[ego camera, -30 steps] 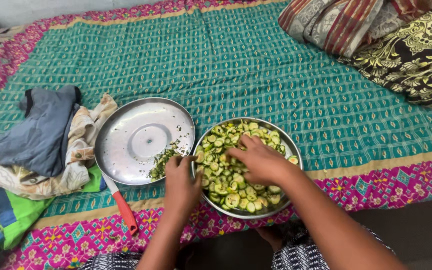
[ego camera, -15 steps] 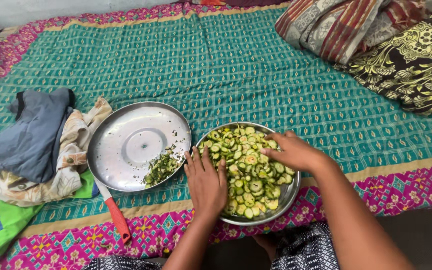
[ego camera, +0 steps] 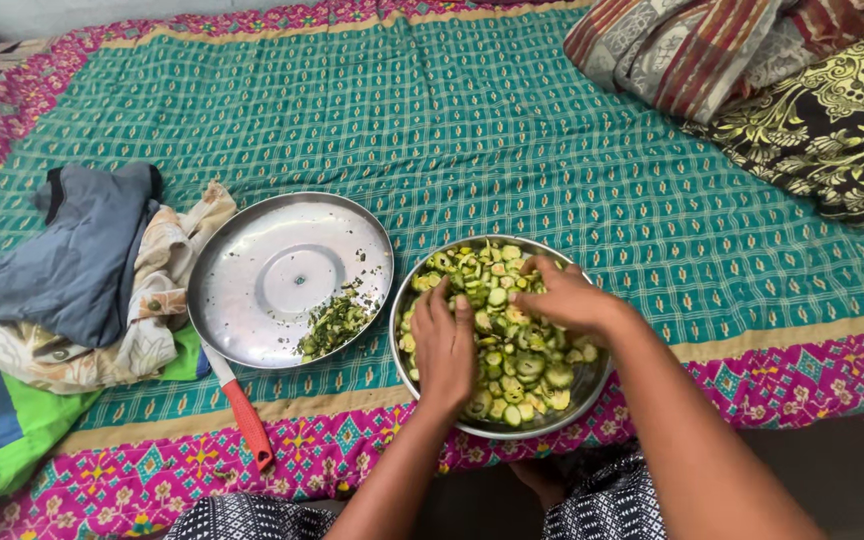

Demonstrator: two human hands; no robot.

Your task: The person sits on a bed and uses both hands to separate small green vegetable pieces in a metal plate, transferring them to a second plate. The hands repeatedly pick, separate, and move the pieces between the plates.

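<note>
While both our forearms reach forward from below, our left hand (ego camera: 444, 345) lies flat, palm down, fingers spread on the vegetable slices (ego camera: 512, 350) in the steel bowl (ego camera: 592, 385); its grip is released, holding nothing. Our right hand (ego camera: 564, 297) curls over the slices at the bowl's far side, fingertips bunched and pinching a few pieces. Left of the bowl sits a steel plate (ego camera: 282, 270) with green scraps (ego camera: 335, 322), a red-handled knife (ego camera: 245, 418) beside it.
</note>
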